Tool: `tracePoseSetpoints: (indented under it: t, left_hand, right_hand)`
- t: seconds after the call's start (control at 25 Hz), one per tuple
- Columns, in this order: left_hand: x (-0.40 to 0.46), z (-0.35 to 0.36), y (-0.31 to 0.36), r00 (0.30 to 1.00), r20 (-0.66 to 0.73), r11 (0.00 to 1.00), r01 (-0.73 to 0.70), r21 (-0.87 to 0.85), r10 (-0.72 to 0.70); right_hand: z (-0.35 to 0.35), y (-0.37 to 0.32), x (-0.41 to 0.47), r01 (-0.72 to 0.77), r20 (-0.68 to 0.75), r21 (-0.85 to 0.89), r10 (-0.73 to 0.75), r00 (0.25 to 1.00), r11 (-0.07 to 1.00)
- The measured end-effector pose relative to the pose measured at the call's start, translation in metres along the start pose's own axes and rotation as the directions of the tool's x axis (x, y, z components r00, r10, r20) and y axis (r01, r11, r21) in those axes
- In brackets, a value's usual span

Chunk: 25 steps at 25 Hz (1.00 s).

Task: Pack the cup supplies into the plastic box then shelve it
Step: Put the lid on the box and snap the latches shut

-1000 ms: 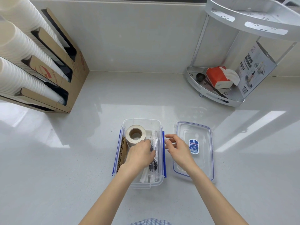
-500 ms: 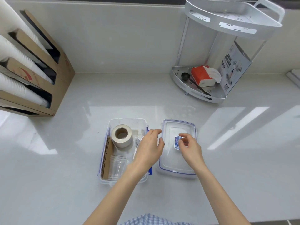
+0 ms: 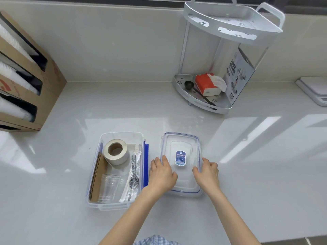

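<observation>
A clear plastic box (image 3: 106, 206) with blue clips lies open on the white counter. Inside it are a roll of paper tape (image 3: 116, 153), a cardboard sleeve (image 3: 98, 177), stacked clear cups (image 3: 109, 186) and a wrapped spoon (image 3: 134, 174). Its clear lid (image 3: 180, 149) with a blue sticker lies flat just right of the box. My left hand (image 3: 161, 174) rests on the lid's left edge and my right hand (image 3: 207, 172) on its right edge, fingers curled over the rim on both sides.
A cardboard dispenser (image 3: 26, 85) of white paper cups stands at the left against the wall. A white two-tier corner rack (image 3: 221, 68) at the back right holds a red tissue pack, a black scoop and a printed box. A white scale (image 3: 315, 89) sits far right.
My left hand has left the box and moved right onto the lid's left edge. My right hand has shifted to the lid's right edge. The head view has swung right.
</observation>
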<state>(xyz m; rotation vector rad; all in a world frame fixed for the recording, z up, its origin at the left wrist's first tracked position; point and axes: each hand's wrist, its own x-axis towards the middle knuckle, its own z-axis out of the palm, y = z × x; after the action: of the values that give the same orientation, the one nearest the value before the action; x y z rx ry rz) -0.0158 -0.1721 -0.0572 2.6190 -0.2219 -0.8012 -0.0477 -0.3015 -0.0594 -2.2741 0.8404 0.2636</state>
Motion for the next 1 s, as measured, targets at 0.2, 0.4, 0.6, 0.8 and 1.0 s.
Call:
tracePoseSetpoints:
  t: [0.2, 0.4, 0.6, 0.8, 1.0]
  left_hand:
    - [-0.002, -0.001, 0.002, 1.0, 0.026, 1.0, -0.019, 0.017, 0.018]
    - [-0.014, -0.016, 0.0, 0.996, -0.037, 0.996, -0.087, -0.037, 0.086]
    - [-0.027, -0.045, -0.009, 0.932, -0.324, 0.959, -0.227, -0.168, 0.164]
    - [-0.041, -0.067, -0.039, 0.855, -0.509, 0.91, -0.286, -0.302, 0.1]
    - [-0.057, -0.079, -0.086, 0.82, -0.572, 0.909, -0.248, -0.335, 0.013]
  right_hand:
    - [0.002, 0.0, 0.001, -0.004, -0.015, -0.018, 0.004, 1.0, 1.0]
    - [-0.003, -0.008, -0.008, 0.055, -0.1, 0.157, -0.04, 0.994, 0.986]
    - [-0.018, -0.029, -0.02, 0.17, -0.171, 0.278, -0.126, 0.977, 0.945]
    - [-0.009, -0.055, -0.04, 0.251, -0.143, 0.329, -0.215, 0.966, 0.91]
    - [0.016, -0.078, -0.06, 0.291, -0.071, 0.35, -0.285, 0.956, 0.89]
